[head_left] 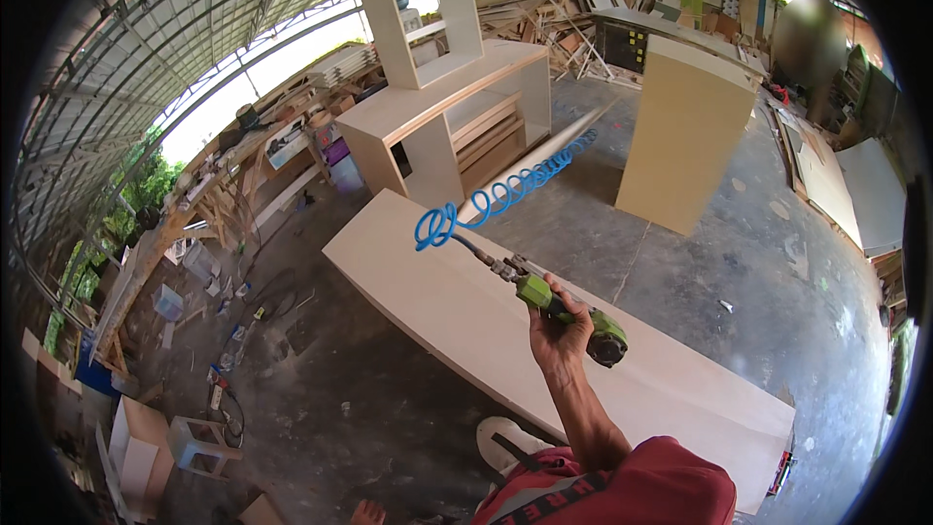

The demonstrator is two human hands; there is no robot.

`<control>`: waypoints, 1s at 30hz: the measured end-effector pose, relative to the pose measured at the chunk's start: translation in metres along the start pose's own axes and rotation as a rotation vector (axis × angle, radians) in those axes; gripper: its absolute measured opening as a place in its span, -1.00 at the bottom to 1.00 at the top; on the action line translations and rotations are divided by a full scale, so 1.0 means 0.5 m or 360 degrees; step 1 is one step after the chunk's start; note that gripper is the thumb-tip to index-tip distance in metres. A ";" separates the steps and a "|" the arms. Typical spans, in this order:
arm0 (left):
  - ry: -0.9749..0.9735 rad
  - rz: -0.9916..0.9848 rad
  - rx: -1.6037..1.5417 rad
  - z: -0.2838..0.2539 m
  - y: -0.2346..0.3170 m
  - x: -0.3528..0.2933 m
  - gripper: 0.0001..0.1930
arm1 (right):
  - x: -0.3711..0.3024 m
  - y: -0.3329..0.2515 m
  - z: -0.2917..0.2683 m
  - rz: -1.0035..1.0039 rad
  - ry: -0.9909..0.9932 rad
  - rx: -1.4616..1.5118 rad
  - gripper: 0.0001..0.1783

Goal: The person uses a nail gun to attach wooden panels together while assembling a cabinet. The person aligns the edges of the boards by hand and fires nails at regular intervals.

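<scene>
Tool (534,292), green and black, lies within the closed right grip (564,329), above a pale panel (476,326), a coiled blue hose (544,171) joining its far end. Left grip (367,513) is cut off below; I cannot tell its state.

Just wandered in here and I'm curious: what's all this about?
A person in a workshop grips a green air tool, perhaps a nail gun, in the right hand, above a long pale panel. A coiled blue hose leads to the tool. The left hand barely shows at the lower edge, so I can't tell whether it holds anything. Beyond the panel stand an open-fronted wooden cabinet and a tall tan box-like piece.
</scene>
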State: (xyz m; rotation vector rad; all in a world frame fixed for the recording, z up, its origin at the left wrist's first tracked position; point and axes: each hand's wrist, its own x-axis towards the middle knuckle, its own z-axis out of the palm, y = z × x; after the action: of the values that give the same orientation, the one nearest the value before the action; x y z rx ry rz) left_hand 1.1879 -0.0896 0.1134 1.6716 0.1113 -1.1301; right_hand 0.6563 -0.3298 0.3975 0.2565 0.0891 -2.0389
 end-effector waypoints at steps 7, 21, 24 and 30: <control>-0.0179 0.0080 0.0074 0.214 0.166 0.176 -0.76 | 0.134 0.218 0.032 0.0002 -0.0028 -0.0016 -0.84; -0.0708 -0.0085 0.0537 0.407 0.590 0.695 -0.73 | 0.347 0.601 0.078 -0.0256 0.0054 0.0102 -0.85; -0.0900 -0.0193 0.0784 0.503 0.733 0.885 -0.73 | 0.364 0.722 0.111 -0.0207 -0.0010 0.0187 -0.85; -0.0858 0.0013 0.1048 0.876 0.792 0.865 -0.75 | 0.432 0.885 -0.001 -0.0494 0.0099 0.0058 -0.73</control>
State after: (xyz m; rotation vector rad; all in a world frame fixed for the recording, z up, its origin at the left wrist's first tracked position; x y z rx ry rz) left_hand 1.3805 -0.7954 0.0885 1.8398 -0.6738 -1.6872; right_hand 0.9518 -0.7230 0.3705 0.3463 0.1379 -2.3428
